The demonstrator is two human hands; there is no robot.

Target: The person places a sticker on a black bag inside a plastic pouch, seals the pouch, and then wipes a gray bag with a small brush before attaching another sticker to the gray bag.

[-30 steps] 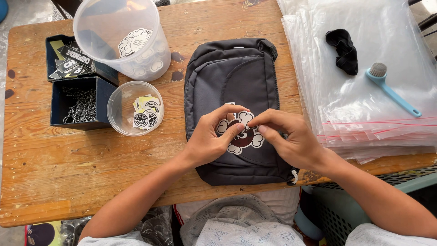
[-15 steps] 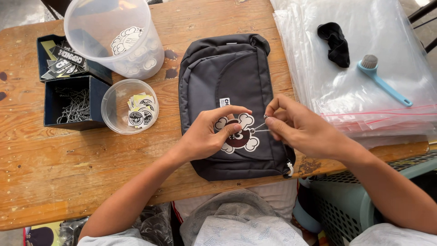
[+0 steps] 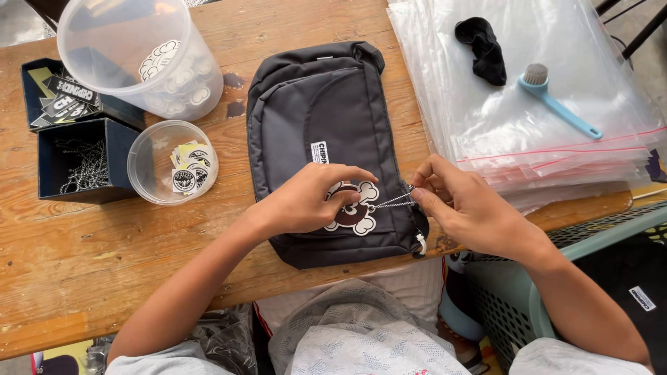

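A dark bag [image 3: 326,139] lay flat on the wooden surface [image 3: 83,278]. On the bag's lower front, the left hand [image 3: 309,201] pinched a brown-and-white charm [image 3: 354,212], fingers closed on it. Just right of the bag's edge, the right hand [image 3: 465,212] gripped a thin ball chain [image 3: 392,202] (stretched taut to the charm). Left of the bag stood a clear round tub [image 3: 167,163].

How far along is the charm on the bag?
Done: bag lies flat on the table, charm sits on it with its chain threaded. In hand: left hand pins the charm, right hand pinches the chain near the bag's edge. Left: the chain is not visibly fastened.
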